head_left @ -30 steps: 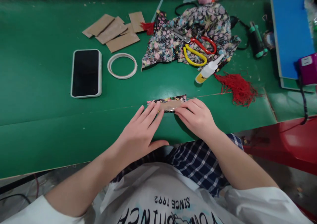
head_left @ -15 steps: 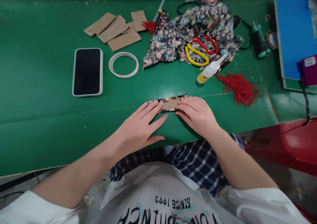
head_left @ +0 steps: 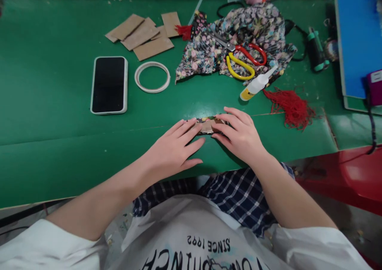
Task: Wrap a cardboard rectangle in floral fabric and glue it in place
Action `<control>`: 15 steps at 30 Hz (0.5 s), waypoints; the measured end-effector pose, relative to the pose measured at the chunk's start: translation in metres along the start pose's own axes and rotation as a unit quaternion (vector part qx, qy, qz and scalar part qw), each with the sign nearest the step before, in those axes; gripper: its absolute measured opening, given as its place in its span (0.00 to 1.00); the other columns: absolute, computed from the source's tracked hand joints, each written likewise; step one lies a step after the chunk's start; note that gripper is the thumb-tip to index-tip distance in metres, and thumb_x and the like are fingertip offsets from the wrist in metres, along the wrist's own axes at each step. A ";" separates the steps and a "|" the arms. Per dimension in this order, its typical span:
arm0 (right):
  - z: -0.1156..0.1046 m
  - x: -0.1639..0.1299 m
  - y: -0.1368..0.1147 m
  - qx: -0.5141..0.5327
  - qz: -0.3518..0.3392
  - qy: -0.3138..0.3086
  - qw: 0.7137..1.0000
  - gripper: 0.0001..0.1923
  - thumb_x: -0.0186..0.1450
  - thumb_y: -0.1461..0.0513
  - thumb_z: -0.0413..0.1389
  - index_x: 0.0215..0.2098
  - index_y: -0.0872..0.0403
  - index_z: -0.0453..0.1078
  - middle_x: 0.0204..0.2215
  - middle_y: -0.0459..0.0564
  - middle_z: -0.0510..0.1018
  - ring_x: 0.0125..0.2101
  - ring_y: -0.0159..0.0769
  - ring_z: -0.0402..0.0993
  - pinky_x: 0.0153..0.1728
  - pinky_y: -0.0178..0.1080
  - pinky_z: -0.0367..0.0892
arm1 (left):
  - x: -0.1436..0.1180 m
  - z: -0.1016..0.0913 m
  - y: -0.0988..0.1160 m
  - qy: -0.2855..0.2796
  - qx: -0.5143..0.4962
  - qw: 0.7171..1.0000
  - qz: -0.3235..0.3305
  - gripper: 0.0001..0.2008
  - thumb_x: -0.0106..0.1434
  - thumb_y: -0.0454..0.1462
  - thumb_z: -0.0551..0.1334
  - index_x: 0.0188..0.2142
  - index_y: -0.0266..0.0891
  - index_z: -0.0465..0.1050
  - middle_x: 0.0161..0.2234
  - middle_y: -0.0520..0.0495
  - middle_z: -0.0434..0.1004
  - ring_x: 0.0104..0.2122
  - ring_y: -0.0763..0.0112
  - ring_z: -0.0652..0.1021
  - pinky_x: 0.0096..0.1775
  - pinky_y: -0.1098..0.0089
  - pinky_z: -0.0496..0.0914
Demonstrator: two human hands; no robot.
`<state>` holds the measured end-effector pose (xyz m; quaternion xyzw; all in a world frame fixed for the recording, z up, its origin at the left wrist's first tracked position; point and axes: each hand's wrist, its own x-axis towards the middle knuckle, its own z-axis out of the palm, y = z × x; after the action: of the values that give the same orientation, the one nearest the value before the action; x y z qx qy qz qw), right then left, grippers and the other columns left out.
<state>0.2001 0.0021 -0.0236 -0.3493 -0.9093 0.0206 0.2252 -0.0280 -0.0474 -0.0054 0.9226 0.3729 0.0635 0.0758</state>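
Note:
A narrow cardboard strip (head_left: 206, 127) lies flat on the table, its long edges wrapped in dark floral cloth. On its left end rests my left hand (head_left: 176, 148), open, with fingers stretched out and thumb apart. Over the right end is my right hand (head_left: 243, 136), its fingers spread and slightly bent. The right fingertips touch the strip near its far and near edges, and one finger is raised beyond it. Both ends of the strip are partly hidden under my fingers.
On the green table (head_left: 59, 142) lie a phone (head_left: 109, 85), a tape roll (head_left: 137, 79), cardboard pieces (head_left: 153, 48), floral cloth (head_left: 199, 49), scissors (head_left: 240, 72), a glue bottle (head_left: 253, 87) and red threads (head_left: 294, 109). At right are a blue board (head_left: 356, 43) and a red stool (head_left: 362, 168).
My right hand's fingers have spread and lifted, with one raised beyond the strip's far edge. My left hand has shifted slightly over the left end. The view has moved a little.

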 end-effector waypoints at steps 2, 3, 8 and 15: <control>0.000 0.001 0.000 -0.001 -0.009 0.009 1.000 0.07 0.62 0.61 0.55 0.37 0.52 0.73 0.42 0.50 0.77 0.51 0.43 0.65 0.50 0.47 0.63 | 0.001 0.001 -0.001 0.005 0.000 1.000 0.000 0.22 0.64 0.47 0.54 0.52 0.36 0.67 0.59 0.36 0.60 0.61 0.50 0.57 0.59 0.51 0.55; 0.000 0.002 0.000 -0.001 -0.014 0.014 1.000 0.06 0.61 0.61 0.55 0.36 0.52 0.73 0.41 0.49 0.77 0.50 0.42 0.66 0.50 0.46 0.63 | 0.001 0.002 -0.001 0.009 -0.001 1.000 -0.001 0.22 0.64 0.47 0.54 0.52 0.36 0.67 0.59 0.36 0.60 0.61 0.51 0.57 0.59 0.51 0.56; 0.001 0.002 0.000 0.000 -0.027 0.024 0.999 0.04 0.61 0.62 0.55 0.34 0.51 0.73 0.38 0.47 0.78 0.48 0.40 0.68 0.51 0.47 0.62 | 0.002 0.003 -0.003 0.022 -0.004 1.000 -0.002 0.21 0.64 0.46 0.55 0.51 0.36 0.68 0.58 0.37 0.62 0.60 0.51 0.58 0.59 0.50 0.56; 0.002 0.003 -0.002 0.007 -0.039 0.032 0.999 0.04 0.61 0.63 0.56 0.34 0.52 0.72 0.38 0.47 0.79 0.47 0.39 0.69 0.52 0.46 0.62 | 0.003 0.003 -0.004 0.021 -0.007 1.000 -0.006 0.20 0.63 0.46 0.55 0.50 0.37 0.69 0.57 0.37 0.63 0.60 0.51 0.59 0.59 0.49 0.54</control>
<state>0.1959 0.0025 -0.0235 -0.3126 -0.9143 0.0074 0.2575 -0.0282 -0.0431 -0.0088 0.9183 0.3794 0.0848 0.0754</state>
